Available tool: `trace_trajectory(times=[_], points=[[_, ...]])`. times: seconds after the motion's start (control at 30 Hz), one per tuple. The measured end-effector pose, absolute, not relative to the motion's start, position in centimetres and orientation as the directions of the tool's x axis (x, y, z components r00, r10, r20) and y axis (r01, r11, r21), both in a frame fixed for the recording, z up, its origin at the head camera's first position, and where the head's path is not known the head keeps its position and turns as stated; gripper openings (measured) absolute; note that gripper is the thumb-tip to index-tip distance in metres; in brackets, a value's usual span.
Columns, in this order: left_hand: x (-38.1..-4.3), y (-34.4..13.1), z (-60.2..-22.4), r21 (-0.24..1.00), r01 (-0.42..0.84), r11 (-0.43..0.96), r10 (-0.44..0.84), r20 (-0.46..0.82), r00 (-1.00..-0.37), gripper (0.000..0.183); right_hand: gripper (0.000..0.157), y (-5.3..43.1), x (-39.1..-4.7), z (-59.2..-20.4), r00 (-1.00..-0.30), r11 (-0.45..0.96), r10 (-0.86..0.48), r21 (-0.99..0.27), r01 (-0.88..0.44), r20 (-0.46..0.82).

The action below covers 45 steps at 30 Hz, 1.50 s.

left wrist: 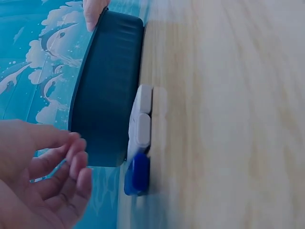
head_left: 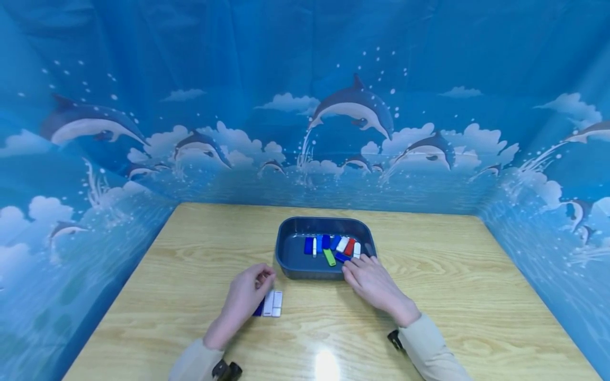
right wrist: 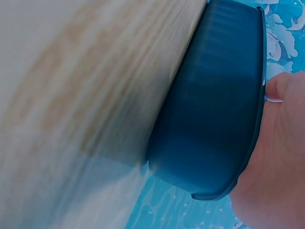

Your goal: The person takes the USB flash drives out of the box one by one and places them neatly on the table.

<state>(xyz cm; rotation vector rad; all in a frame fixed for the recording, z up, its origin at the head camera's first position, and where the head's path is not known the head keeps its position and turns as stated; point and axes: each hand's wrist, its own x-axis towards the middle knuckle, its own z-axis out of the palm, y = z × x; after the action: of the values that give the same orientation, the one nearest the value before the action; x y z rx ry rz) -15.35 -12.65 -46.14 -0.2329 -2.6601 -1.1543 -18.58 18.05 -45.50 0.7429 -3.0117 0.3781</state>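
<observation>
A dark blue plastic bin (head_left: 310, 274) holds several small sticks that look like USB flash drives, among them a lime green one (head_left: 330, 257), a red one (head_left: 350, 246) and blue and white ones. My right hand (head_left: 374, 283) reaches over its near right rim, close to a blue stick (head_left: 341, 257); the right wrist view hides the fingertips behind the bin wall. Left of the bin, white sticks (head_left: 268, 303) and a dark blue stick (left wrist: 138, 174) lie side by side on the table. Just above them hovers my left hand (head_left: 248, 291), fingers loosely curled, with nothing visible in it.
The wooden table (head_left: 457, 286) reaches back to a blue curtain (head_left: 267, 69) printed with dolphins, which also flanks both sides. Dark wrist devices (head_left: 226, 370) sit at both sleeves.
</observation>
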Motion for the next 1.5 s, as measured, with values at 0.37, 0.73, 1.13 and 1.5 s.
trace_trajectory(times=[0.37,0.73,1.13,1.5], points=[[-17.7,-10.8,-43.4,0.716,0.282,0.639,0.042,0.334,-0.942,0.009,0.046,18.1,-18.6,-45.6,-0.891,0.861,-0.449,-0.232,-0.452,0.071],[-21.0,-7.4,-42.2,0.675,0.242,0.697,0.063,0.279,-0.958,0.007,0.045,18.0,-18.6,-45.7,-0.888,0.859,-0.453,-0.226,-0.460,0.084],[-23.1,-5.0,-42.7,0.611,0.267,0.745,0.120,0.271,-0.955,0.009,0.044,18.0,-18.6,-45.7,-0.875,0.850,-0.465,-0.209,-0.484,0.133],[-25.2,-3.8,-44.0,0.580,0.237,0.779,0.102,0.255,-0.962,0.010,0.045,17.9,-18.5,-45.6,-0.885,0.860,-0.454,-0.210,-0.465,0.101]])
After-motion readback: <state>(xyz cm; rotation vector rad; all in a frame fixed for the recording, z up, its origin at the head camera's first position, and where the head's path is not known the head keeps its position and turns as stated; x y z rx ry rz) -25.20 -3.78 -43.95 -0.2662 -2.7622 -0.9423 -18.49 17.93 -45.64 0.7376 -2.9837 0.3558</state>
